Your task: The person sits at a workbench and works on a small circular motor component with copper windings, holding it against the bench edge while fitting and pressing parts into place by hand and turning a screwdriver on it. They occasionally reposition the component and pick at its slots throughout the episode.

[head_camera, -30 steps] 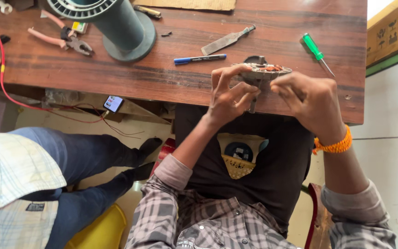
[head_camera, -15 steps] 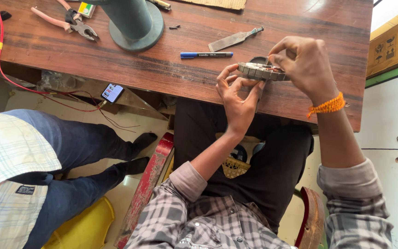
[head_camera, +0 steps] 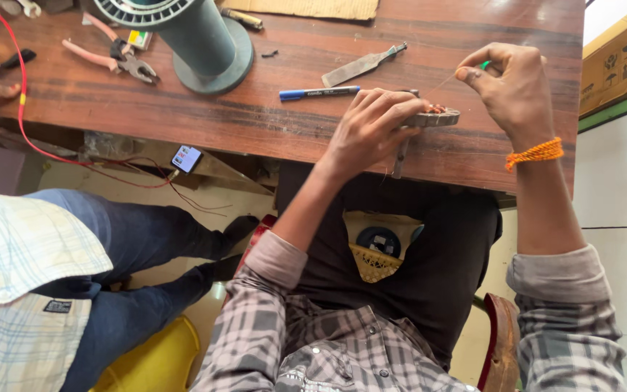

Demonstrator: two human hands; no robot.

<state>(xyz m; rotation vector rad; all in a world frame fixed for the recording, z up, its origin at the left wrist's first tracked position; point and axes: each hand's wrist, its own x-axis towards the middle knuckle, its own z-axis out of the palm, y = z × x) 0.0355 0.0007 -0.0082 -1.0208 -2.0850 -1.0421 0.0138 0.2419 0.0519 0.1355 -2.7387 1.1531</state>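
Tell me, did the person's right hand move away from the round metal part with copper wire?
Yes. The right hand has lifted up and to the right of the round metal part, pinching a thin wire; before, it gripped that part at the wooden table's edge.

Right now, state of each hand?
Left hand: closed on the round metal part at the table edge.
Right hand: fingers pinched on a thin wire from that part.

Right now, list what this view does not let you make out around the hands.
Head view:
- Round metal part: mostly hidden by the left hand.
- Thin wire pinched by the right hand: too fine to follow.
- Green screwdriver: covered by the right-hand fingers.
- Grey spool: top cut off by the frame edge.
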